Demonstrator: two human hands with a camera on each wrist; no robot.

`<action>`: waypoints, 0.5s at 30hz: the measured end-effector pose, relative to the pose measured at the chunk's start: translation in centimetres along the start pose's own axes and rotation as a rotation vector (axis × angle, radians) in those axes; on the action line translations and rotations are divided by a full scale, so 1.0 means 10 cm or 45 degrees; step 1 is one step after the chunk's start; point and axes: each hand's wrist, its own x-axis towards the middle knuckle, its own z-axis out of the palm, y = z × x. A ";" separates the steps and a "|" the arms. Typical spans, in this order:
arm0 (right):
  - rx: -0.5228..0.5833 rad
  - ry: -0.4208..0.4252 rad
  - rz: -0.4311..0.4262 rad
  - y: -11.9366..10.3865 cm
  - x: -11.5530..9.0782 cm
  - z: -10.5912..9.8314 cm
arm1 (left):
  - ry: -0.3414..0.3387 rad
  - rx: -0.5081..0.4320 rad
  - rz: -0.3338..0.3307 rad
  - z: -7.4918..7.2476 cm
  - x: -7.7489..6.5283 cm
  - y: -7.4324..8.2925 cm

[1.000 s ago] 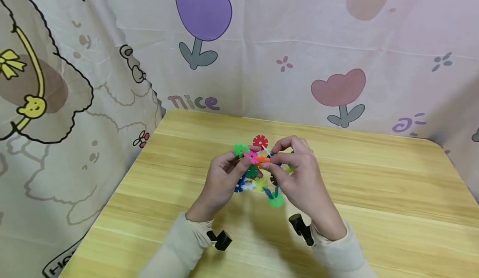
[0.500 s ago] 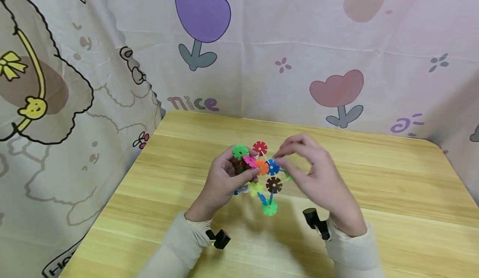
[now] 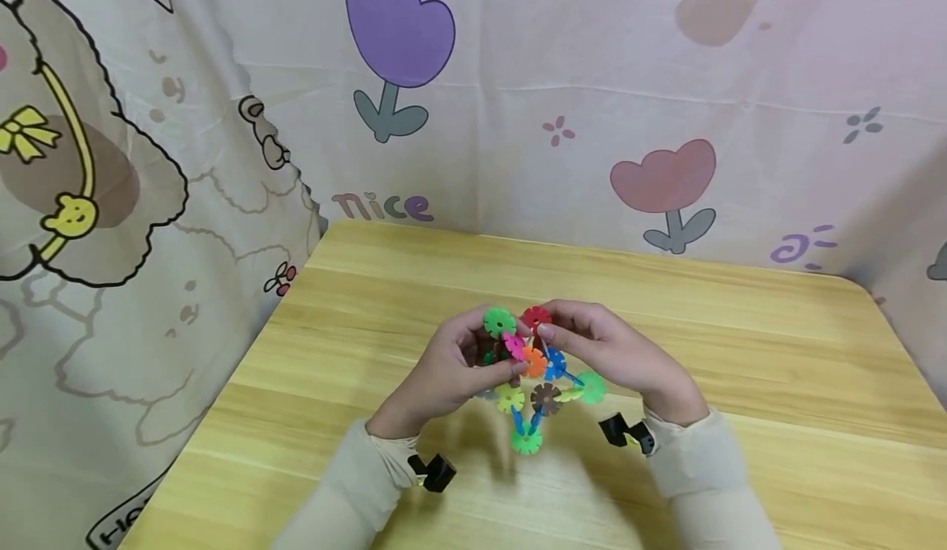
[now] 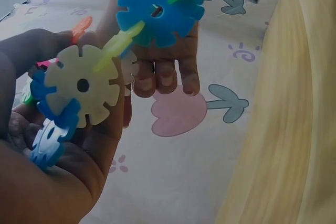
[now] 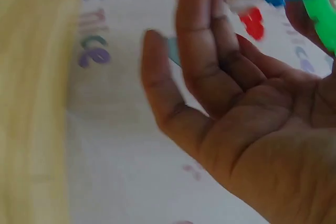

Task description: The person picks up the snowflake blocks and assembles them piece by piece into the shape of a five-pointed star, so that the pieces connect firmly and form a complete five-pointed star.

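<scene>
Several notched plastic snowflake discs are slotted together into one open structure, raised over the table between both hands. My left hand (image 3: pixel 447 373) grips it at the left, thumb on the orange disc (image 3: pixel 534 362) near the pink disc (image 3: pixel 514 345). At the top, my right hand (image 3: pixel 625 353) pinches the red disc (image 3: pixel 536 316) between thumb and finger. A blue disc (image 3: pixel 555 362), a brown disc (image 3: pixel 547 399) and a light green disc (image 3: pixel 527 441) hang below. In the left wrist view a cream disc (image 4: pixel 63 77) joins a larger-looking blue disc (image 4: pixel 181 17) by a yellow one.
The wooden table (image 3: pixel 777 353) extends beneath the hands. A patterned cloth (image 3: pixel 518 172) hangs behind it and another stretch falls along the left side. Small black cameras (image 3: pixel 436 473) are strapped to both wrists.
My right hand has left the blue disc beside the orange one and moved to the red disc. The structure has tilted and shifted slightly lower and right in my left hand.
</scene>
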 end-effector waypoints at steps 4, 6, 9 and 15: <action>0.084 0.004 0.037 0.05 0.01 0.04 | -0.026 -0.006 -0.012 0.00 0.00 -0.02; 0.117 0.018 0.045 0.06 0.00 0.05 | -0.026 0.001 -0.018 0.00 0.00 -0.02; 0.129 0.062 0.042 0.06 -0.02 0.04 | -0.001 0.009 -0.032 0.00 0.00 -0.01; 0.122 0.193 0.035 0.01 -0.10 0.02 | 0.111 0.008 -0.066 -0.03 0.00 0.01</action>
